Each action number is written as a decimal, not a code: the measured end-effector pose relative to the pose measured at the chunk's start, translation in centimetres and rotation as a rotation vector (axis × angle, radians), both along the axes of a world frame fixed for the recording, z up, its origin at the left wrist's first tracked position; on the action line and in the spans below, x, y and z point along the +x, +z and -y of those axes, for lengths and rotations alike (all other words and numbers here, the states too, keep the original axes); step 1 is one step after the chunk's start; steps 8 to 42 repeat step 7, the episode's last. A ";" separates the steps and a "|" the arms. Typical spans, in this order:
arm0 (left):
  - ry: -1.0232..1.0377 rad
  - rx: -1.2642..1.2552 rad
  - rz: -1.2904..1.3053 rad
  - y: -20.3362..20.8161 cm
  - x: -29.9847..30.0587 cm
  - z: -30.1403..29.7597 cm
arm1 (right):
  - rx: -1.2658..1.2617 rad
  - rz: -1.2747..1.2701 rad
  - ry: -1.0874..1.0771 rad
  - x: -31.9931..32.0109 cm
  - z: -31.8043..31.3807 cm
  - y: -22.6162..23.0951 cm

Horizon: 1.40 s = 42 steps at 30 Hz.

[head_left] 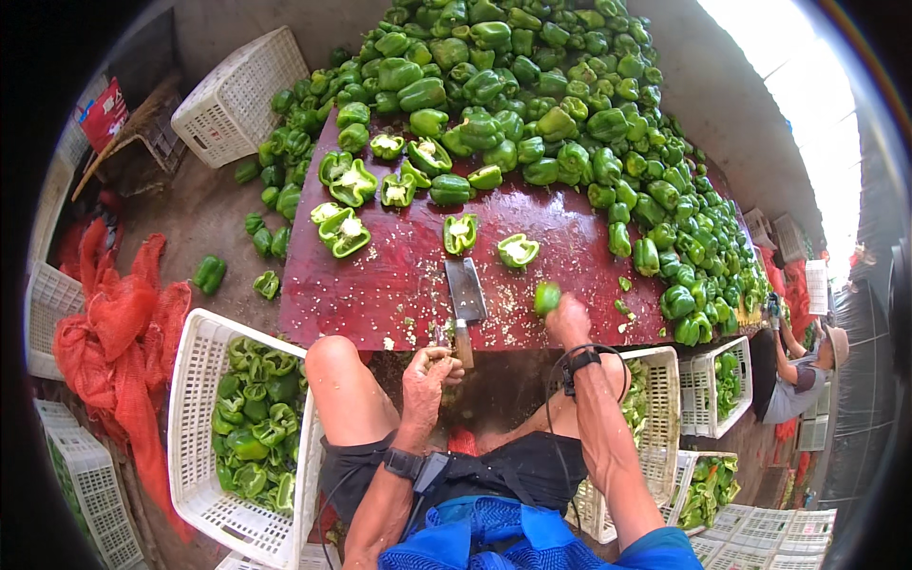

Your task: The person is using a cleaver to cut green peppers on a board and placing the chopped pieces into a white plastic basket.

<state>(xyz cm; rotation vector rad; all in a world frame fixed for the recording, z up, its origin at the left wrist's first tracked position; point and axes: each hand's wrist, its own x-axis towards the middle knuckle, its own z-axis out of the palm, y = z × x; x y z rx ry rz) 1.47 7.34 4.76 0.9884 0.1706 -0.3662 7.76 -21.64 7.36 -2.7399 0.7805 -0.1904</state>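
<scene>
My left hand is closed at the board's near edge, beside the wooden handle of a cleaver. A thin, shiny thing seems to stick up from its fingers, too small to name. The cleaver lies flat on the red board, its handle over the edge. To the right, my right hand has a green bell pepper piece at its fingertips, both blurred by motion. Halved bell peppers with pale cores lie beyond the cleaver, among them one half and another half.
Whole bell peppers are heaped across the board's far and right sides. A white crate of cut peppers stands at my left knee, another crate by my right. Red netting lies at left. A person works at far right.
</scene>
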 end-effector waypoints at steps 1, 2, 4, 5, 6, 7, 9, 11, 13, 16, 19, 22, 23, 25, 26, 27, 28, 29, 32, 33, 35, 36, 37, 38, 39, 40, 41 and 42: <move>-0.014 -0.015 -0.001 0.0 -0.1 -0.4 | 0.167 -0.155 0.006 -0.3 -1.0 0.8; -0.063 0.029 0.042 0.2 -0.2 -0.9 | 0.309 -0.308 0.001 -0.6 -1.9 2.0; -0.064 -0.064 0.019 0.6 -0.2 -1.2 | 0.819 -0.195 -0.003 -1.6 -3.4 3.7; -0.072 -0.156 -0.008 0.7 -0.3 -1.5 | 1.061 -0.213 0.001 -2.1 -4.9 4.3; -0.109 -0.220 -0.028 0.3 -0.1 -1.7 | 1.359 -0.155 0.057 -3.2 -6.5 4.8; -0.124 -0.262 -0.037 0.5 -0.1 -1.4 | 1.578 -0.255 0.089 -4.5 -7.5 5.7; -0.124 -0.262 -0.037 0.5 -0.1 -1.4 | 1.578 -0.255 0.089 -4.5 -7.5 5.7; -0.124 -0.262 -0.037 0.5 -0.1 -1.4 | 1.578 -0.255 0.089 -4.5 -7.5 5.7; -0.124 -0.262 -0.037 0.5 -0.1 -1.4 | 1.578 -0.255 0.089 -4.5 -7.5 5.7; -0.124 -0.262 -0.037 0.5 -0.1 -1.4 | 1.578 -0.255 0.089 -4.5 -7.5 5.7; -0.124 -0.262 -0.037 0.5 -0.1 -1.4 | 1.578 -0.255 0.089 -4.5 -7.5 5.7; -0.124 -0.262 -0.037 0.5 -0.1 -1.4 | 1.578 -0.255 0.089 -4.5 -7.5 5.7; -0.124 -0.262 -0.037 0.5 -0.1 -1.4 | 1.578 -0.255 0.089 -4.5 -7.5 5.7; -0.124 -0.262 -0.037 0.5 -0.1 -1.4 | 1.578 -0.255 0.089 -4.5 -7.5 5.7; -0.124 -0.262 -0.037 0.5 -0.1 -1.4 | 1.578 -0.255 0.089 -4.5 -7.5 5.7; -0.124 -0.262 -0.037 0.5 -0.1 -1.4 | 1.578 -0.255 0.089 -4.5 -7.5 5.7; -0.124 -0.262 -0.037 0.5 -0.1 -1.4 | 1.578 -0.255 0.089 -4.5 -7.5 5.7; -0.124 -0.262 -0.037 0.5 -0.1 -1.4 | 1.578 -0.255 0.089 -4.5 -7.5 5.7; -0.124 -0.262 -0.037 0.5 -0.1 -1.4 | 1.578 -0.255 0.089 -4.5 -7.5 5.7; -0.124 -0.262 -0.037 0.5 -0.1 -1.4 | 1.578 -0.255 0.089 -4.5 -7.5 5.7; -0.124 -0.262 -0.037 0.5 -0.1 -1.4 | 1.578 -0.255 0.089 -4.5 -7.5 5.7; -0.124 -0.262 -0.037 0.5 -0.1 -1.4 | 1.578 -0.255 0.089 -4.5 -7.5 5.7; -0.124 -0.262 -0.037 0.5 -0.1 -1.4 | 1.578 -0.255 0.089 -4.5 -7.5 5.7; -0.124 -0.262 -0.037 0.5 -0.1 -1.4 | 1.578 -0.255 0.089 -4.5 -7.5 5.7; -0.124 -0.262 -0.037 0.5 -0.1 -1.4 | 1.578 -0.255 0.089 -4.5 -7.5 5.7; -0.124 -0.262 -0.037 0.5 -0.1 -1.4 | 1.578 -0.255 0.089 -4.5 -7.5 5.7; -0.124 -0.262 -0.037 0.5 -0.1 -1.4 | 1.578 -0.255 0.089 -4.5 -7.5 5.7; -0.124 -0.262 -0.037 0.5 -0.1 -1.4 | 1.578 -0.255 0.089 -4.5 -7.5 5.7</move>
